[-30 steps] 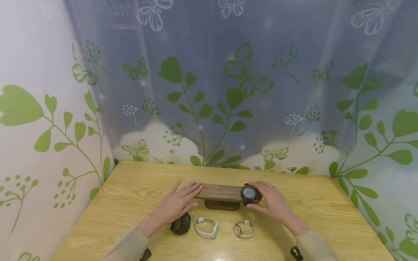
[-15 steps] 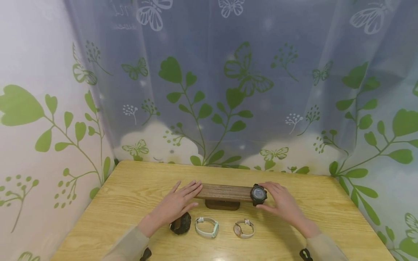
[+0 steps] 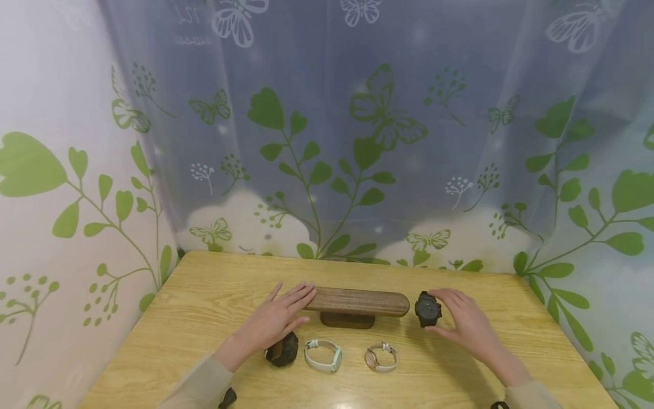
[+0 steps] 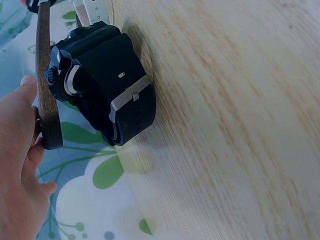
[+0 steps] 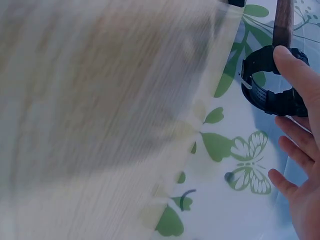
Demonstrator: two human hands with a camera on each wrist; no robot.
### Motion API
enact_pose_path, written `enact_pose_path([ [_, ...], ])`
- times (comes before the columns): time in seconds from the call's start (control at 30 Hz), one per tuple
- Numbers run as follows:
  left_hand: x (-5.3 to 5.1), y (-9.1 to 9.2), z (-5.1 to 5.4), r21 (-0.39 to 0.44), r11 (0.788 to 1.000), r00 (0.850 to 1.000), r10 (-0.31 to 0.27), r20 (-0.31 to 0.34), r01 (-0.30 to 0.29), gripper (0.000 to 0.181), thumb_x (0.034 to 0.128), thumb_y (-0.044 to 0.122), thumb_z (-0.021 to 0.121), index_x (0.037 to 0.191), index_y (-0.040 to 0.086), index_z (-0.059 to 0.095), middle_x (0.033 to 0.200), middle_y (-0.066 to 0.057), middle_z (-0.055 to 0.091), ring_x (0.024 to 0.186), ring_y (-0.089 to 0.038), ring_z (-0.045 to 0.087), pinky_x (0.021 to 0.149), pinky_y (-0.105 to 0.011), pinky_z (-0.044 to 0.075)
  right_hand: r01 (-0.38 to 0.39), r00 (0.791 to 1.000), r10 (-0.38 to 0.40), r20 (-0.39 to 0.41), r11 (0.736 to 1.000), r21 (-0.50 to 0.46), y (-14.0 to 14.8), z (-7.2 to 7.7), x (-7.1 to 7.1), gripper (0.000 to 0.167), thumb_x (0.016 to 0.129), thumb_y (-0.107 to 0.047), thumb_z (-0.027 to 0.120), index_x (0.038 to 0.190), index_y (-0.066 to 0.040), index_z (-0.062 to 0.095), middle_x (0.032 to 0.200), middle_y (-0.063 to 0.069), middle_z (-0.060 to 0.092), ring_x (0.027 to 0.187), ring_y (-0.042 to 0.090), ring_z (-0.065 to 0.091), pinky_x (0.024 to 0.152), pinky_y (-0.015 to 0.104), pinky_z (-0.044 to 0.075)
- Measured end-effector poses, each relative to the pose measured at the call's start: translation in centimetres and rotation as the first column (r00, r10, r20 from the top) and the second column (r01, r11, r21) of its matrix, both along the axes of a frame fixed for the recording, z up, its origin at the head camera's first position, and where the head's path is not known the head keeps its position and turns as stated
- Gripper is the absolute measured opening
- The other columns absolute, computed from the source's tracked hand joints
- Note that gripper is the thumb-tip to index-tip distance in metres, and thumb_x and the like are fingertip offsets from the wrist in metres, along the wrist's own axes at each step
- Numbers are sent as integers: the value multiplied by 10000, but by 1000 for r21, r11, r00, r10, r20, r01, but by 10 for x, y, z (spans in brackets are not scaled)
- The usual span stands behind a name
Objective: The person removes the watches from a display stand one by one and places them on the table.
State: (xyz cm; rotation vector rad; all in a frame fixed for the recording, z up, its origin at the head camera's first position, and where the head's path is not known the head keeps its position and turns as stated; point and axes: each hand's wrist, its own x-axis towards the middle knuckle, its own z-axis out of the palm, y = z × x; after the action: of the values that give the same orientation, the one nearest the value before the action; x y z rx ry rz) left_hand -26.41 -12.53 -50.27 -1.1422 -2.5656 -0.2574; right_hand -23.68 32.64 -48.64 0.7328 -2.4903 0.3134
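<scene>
My right hand [image 3: 467, 324] pinches a black wristwatch [image 3: 428, 309] between thumb and fingers, just off the right end of a dark wooden watch stand [image 3: 365, 301]. In the right wrist view the held watch [image 5: 270, 90] shows its strap as a fastened loop. My left hand [image 3: 273, 318] lies with straight fingers on the left end of the stand's bar. Below that hand, a second black watch [image 3: 283, 349] stands on the table, partly covered by the hand in the head view; the left wrist view shows its buckled strap [image 4: 120, 85].
A mint-green watch [image 3: 324, 356] and a watch with a pale strap and gold-coloured case [image 3: 381, 358] lie on the wooden table [image 3: 204, 335] in front of the stand. Behind the table hangs a curtain [image 3: 327, 170] printed with leaves and butterflies.
My right hand has slid the black watch rightward along the bar and off its right end. The left hand and the other watches have stayed in place.
</scene>
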Motion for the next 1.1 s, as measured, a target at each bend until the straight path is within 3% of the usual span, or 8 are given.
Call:
enact_pose_path([
  [0.33, 0, 0, 0, -11, 1000, 1000, 9, 15, -8, 642, 1038, 374, 573, 1586, 123, 353, 1627, -59, 358, 1496, -219, 334, 1207, -612, 213, -6, 1000, 5, 9, 998, 55, 10, -4, 22, 806, 585, -325, 982, 1269, -62, 645, 1161, 95, 689, 1065, 337, 640, 787, 560, 557],
  [0.57, 0, 0, -1, -19, 1000, 1000, 16, 23, -15, 640, 1046, 388, 551, 1591, 127, 340, 1638, -45, 332, 1505, -216, 315, 1216, -602, 195, -2, 999, -2, 54, 997, 79, 11, -8, 33, 803, 571, -335, 982, 1247, -53, 655, 1165, 92, 680, 1070, 342, 633, 826, 574, 555],
  [0.83, 0, 0, 0, -17, 1000, 1000, 17, 16, -16, 638, 1040, 379, 567, 1586, 127, 353, 1635, -39, 337, 1503, -215, 320, 1215, -600, 201, -10, 996, 1, 88, 994, 105, 8, -14, 38, 794, 550, -348, 992, 1236, -106, 675, 1143, 24, 661, 1059, 283, 619, 828, 538, 564],
  [1.1, 1, 0, 1, -32, 999, 1000, 24, 12, -24, 640, 1045, 393, 553, 1591, 134, 342, 1640, -30, 325, 1505, -205, 315, 1216, -595, 205, -70, 996, 62, 69, 989, 128, -1, -21, 41, 757, 586, -435, 964, 1209, -105, 688, 1138, 25, 661, 1022, 262, 624, 807, 494, 570],
])
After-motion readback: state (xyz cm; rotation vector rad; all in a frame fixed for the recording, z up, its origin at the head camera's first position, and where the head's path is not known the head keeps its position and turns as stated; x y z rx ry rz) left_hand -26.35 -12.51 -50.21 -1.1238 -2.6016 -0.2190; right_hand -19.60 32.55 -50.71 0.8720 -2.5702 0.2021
